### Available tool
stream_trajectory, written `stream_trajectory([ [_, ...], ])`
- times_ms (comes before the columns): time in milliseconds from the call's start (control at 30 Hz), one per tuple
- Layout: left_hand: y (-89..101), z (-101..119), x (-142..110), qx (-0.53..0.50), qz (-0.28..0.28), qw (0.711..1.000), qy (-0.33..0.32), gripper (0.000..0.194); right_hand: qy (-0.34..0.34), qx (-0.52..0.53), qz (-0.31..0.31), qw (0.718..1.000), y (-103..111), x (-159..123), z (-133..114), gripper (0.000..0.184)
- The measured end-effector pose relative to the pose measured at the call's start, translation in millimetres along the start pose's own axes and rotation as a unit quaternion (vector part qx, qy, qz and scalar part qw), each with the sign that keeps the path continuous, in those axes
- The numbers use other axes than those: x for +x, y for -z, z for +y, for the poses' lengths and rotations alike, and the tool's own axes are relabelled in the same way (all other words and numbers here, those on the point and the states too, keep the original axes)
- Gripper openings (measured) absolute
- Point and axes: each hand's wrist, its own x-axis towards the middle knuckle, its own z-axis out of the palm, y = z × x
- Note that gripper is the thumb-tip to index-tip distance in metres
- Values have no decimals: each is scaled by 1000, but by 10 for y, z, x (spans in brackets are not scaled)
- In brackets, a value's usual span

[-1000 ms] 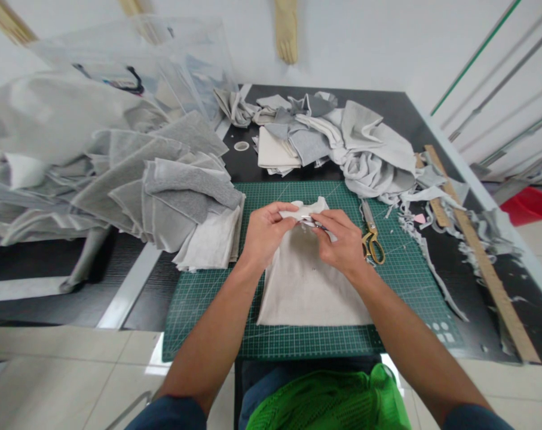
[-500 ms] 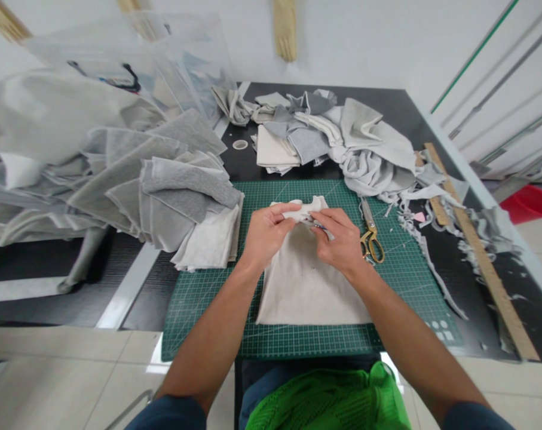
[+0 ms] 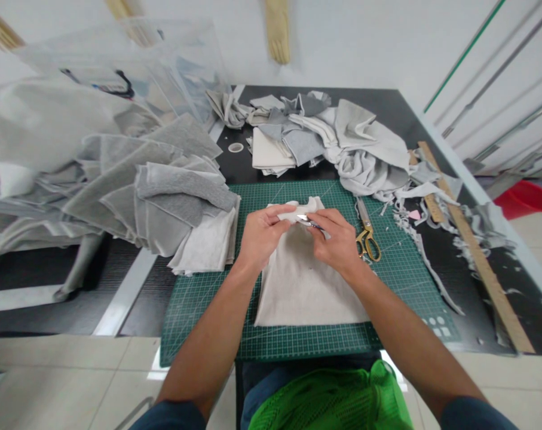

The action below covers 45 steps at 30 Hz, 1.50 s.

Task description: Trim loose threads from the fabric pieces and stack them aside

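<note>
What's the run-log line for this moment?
left hand: pinching pale cloth | right hand: holding small metal tool at cloth's gathered end | gold-handled scissors: lying on green mat

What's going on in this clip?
A person is working with both hands on a beige cloth spread over a green cutting mat. The left hand pinches the cloth's bunched far end, while the right hand holds a small metal tool at that spot; whether it is cutting cannot be told. Gold-handled scissors lie on the mat beside the right hand, and gray fabric pieces are heaped to the left.
</note>
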Motion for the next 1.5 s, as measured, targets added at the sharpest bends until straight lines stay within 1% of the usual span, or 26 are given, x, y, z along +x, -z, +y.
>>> stream_trajectory([
  [233,8,-28,1,23,-6,1000,-7,35,3,-6,6,1000,9,11,-15,29],
  [367,18,-51,-3,30,-5,999,-9,34,-13,-8,5,1000,4,14,-18,26],
  [500,12,-41,0,12,-7,1000,2,36,-16,-8,7,1000,5,15,-19,26],
  [700,-2,-16,6,-14,-11,1000,3,36,-14,-11,3,1000,19,22,-27,32],
  [1100,-19,0,-2,-54,-23,998,10,34,5,-2,15,1000,-7,8,-5,27],
  [1233,-22,11,-5,-49,-23,998,13,34,-4,-2,14,1000,2,16,-19,26],
  [1500,-10,31,-9,-68,-27,997,22,32,-36,4,44,998,48,47,-48,28],
])
